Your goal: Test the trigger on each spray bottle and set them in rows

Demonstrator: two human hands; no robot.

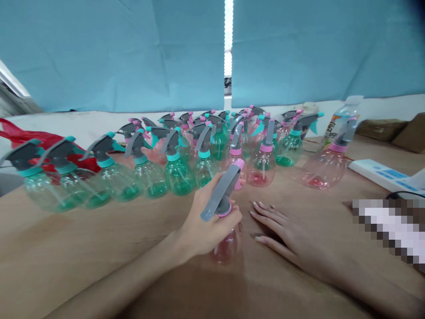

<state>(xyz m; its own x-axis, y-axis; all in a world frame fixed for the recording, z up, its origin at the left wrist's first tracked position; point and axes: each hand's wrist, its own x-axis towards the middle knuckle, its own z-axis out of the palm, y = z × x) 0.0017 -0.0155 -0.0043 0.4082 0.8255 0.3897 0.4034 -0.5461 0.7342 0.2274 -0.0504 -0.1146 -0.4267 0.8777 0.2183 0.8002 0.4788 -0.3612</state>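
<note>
My left hand [207, 217] is wrapped round the neck of a pink spray bottle [226, 246] with a grey head and a pink nozzle. Its clear pink body stands at the table's middle, partly covered by my fingers. To the right of it, my right hand [282, 230] lies palm down on the wooden table [133, 270], fingers spread and holding nothing. Just beyond my hands are more spray bottles, among them a pink one [261, 168] and a green one [179, 175].
Several green and pink spray bottles [151, 179] stand in rows behind. A red plastic bag [43, 148] lies at the left. At the right are a larger-looking pink spray bottle [325, 166], a labelled drink bottle [341, 119], a white power strip [381, 175] and brown boxes [381, 130].
</note>
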